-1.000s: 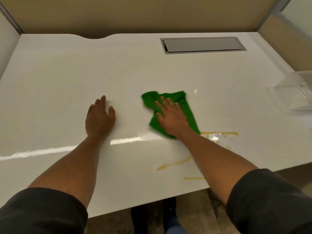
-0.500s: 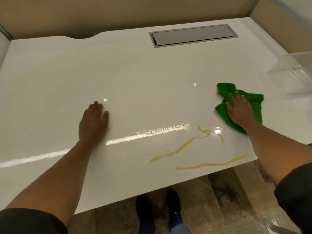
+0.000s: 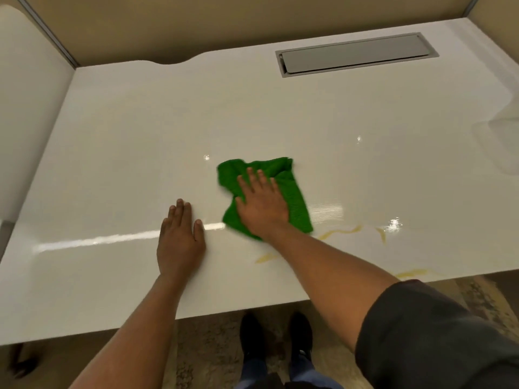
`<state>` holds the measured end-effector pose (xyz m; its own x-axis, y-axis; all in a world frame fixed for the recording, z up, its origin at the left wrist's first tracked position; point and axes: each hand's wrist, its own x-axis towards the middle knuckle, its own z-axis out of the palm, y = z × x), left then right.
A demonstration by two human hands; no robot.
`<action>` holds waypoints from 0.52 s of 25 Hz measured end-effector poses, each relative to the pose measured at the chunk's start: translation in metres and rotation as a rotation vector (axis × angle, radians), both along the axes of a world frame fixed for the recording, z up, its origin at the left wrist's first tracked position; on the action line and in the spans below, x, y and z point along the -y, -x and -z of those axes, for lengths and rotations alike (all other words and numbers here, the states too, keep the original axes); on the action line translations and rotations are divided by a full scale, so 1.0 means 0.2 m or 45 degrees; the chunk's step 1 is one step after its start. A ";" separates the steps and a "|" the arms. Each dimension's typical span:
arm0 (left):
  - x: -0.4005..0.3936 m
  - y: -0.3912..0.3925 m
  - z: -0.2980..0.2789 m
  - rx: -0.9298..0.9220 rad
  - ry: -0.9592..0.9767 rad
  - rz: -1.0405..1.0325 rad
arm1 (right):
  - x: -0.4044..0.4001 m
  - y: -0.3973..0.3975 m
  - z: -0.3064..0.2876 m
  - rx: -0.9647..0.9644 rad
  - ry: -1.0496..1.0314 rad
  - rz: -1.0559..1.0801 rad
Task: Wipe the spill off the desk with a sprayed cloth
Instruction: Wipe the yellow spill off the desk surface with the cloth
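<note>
A green cloth lies crumpled on the glossy white desk, near its middle. My right hand presses flat on the cloth with fingers spread. Just left of it, my left hand rests palm down on the bare desk, holding nothing. Thin yellow streaks of the spill run along the desk to the right of the cloth, with more streaks near the front edge. My right forearm hides part of the spill.
A grey metal cable hatch is set into the desk at the back right. A clear plastic container sits blurred at the right edge. Beige partition walls close off the back and sides. My shoes stand under the front edge.
My right hand has swept the cloth from the right side of the desk back left to the middle, close to my left hand. The left hand has stayed planted.
</note>
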<state>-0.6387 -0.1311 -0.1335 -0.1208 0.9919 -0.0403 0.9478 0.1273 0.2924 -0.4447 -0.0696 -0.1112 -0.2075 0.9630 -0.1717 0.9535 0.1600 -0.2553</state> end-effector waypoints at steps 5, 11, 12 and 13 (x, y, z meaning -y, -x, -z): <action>0.08 0.00 -0.02 -0.034 -0.020 -0.030 | 0.16 0.15 0.01 0.051 -0.006 -0.307; 0.08 -0.01 0.00 -0.065 0.000 -0.037 | 0.09 -0.39 0.02 0.080 -0.023 -0.190; 0.08 0.00 0.00 -0.071 -0.001 -0.036 | 0.07 -0.52 0.02 0.096 -0.041 -0.123; 0.08 0.00 0.01 -0.076 -0.002 -0.032 | 0.06 -0.66 0.02 0.116 -0.056 -0.056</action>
